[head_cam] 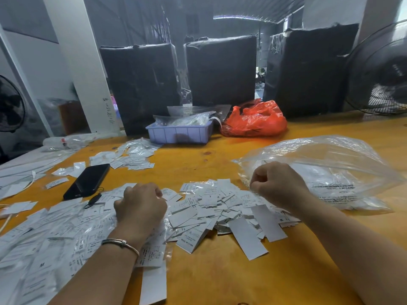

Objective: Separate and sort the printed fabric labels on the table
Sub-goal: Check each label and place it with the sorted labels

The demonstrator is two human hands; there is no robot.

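Observation:
A loose heap of white printed fabric labels (211,208) covers the near middle of the yellow table (231,280). More labels, some in clear sleeves (50,238), spread to the left. My left hand (141,208) sits on the heap with its knuckles up and its fingers curled down into the labels; the fingertips are hidden. My right hand (277,183) is curled at the mouth of a large clear plastic bag (326,164) and pinches its edge. The bag lies puffed up on the right with some labels inside.
A black phone (88,181) lies left of the heap, with a smaller label pile (132,157) behind it. A lilac tray (179,133) of bagged labels and a red plastic bag (255,119) stand further back. Black-wrapped boxes (220,69) and a fan (381,69) line the far edge.

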